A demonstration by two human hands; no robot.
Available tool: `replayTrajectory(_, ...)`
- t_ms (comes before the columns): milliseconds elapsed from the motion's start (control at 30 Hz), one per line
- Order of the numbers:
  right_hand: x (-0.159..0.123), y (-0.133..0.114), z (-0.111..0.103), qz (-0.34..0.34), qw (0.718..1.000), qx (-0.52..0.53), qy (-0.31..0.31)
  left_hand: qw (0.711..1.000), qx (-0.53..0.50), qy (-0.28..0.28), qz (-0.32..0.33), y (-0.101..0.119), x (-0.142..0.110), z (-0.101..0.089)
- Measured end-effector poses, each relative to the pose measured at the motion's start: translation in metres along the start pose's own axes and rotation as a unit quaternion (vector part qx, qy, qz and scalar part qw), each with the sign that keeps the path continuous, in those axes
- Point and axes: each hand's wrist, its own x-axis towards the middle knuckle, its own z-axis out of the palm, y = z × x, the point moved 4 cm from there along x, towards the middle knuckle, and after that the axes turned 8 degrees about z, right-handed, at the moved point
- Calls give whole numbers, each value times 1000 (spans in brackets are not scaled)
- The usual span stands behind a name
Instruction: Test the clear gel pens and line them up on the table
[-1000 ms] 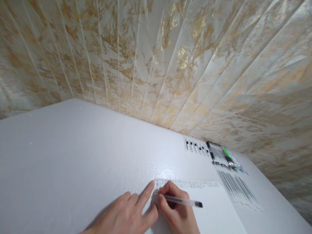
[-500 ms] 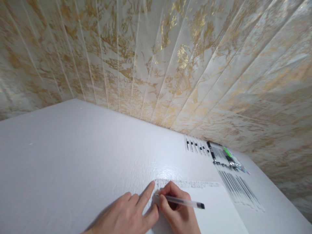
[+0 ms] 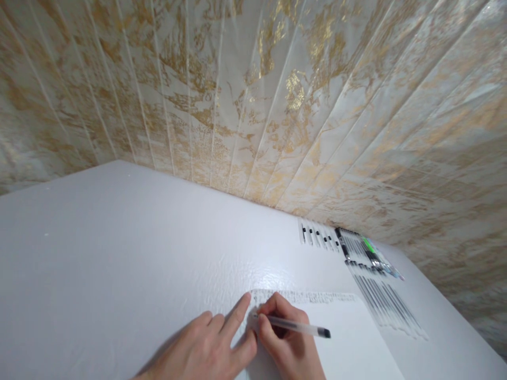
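A clear-barrelled pen (image 3: 295,325) with a black end is pinched in my right hand (image 3: 291,338), its tip down at the left side of a white sheet of paper (image 3: 348,338). Small dark handwriting runs in rows along the paper's top edge. My left hand (image 3: 209,343) lies beside it on the left, index finger stretched to the paper's upper left corner and thumb close to my right hand. Its fingers are apart, and nothing is in them.
On the white table (image 3: 138,253), several pens or refills (image 3: 390,303) lie in a row right of the paper. Behind them is a black-edged pen set (image 3: 356,248), with several small clear pieces (image 3: 319,236) to its left. A gold-patterned, pleated covering (image 3: 253,105) rises at the back.
The view has shifted very slightly. Both hands and the pen keep almost the same place on the paper.
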Motion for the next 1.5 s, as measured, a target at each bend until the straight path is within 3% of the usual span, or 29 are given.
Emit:
replayTrajectory(300, -1, 1, -1, -3, 1000, 8, 7, 999, 27, -18, 17, 1, 4, -3)
replayTrajectory(467, -1, 2, 1, 4, 1000, 8, -8, 1000, 8, 10, 3, 0, 1, -1)
replayTrajectory(600, -1, 3, -5, 13, 997, 66, 29, 1000, -17, 17, -7, -2, -3, 7)
replayTrajectory(700, -2, 5, -15, 2, 989, 124, 86, 993, -97, 69, -13, -8, -6, 12)
replayTrajectory(800, -4, 1, -25, -17, 977, 172, 127, 948, -278, 139, -71, -22, -3, 11)
replayTrajectory(900, -10, -15, -27, -26, 978, 195, 73, 875, -437, 170, -123, -31, 5, 4)
replayTrajectory(1000, -18, -37, -27, -23, 983, 182, 4, 841, -502, 167, -109, -24, 12, -8)
replayTrajectory(1200, -31, -64, -41, -67, 982, 176, -17, 841, -493, 216, -59, 1, 11, -32)
replayTrajectory(1500, -59, -92, -48, -108, 951, 241, -160, 852, -474, 214, -53, 38, 15, -60)
